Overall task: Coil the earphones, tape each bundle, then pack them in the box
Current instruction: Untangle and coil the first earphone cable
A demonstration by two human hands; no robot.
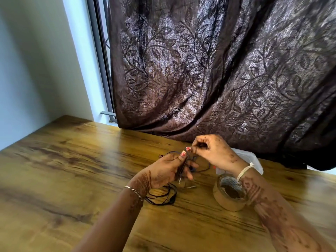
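Black earphone cords (164, 196) lie tangled on the wooden table (72, 170), partly under my hands. My left hand (167, 170) grips a bunch of the cords, with loops hanging below my wrist. My right hand (212, 151) pinches a thin cord just above and right of the left hand's fingertips. More loose cord (201, 167) trails between the hands. A roll of brown tape (230, 193) stands on the table under my right wrist. A clear plastic box (254, 159) sits behind my right forearm, mostly hidden.
A dark leaf-patterned curtain (218, 79) hangs down to the table's far edge. A window frame (101, 60) and a pale wall (36, 70) are at the left. Bare wood stretches left of my hands.
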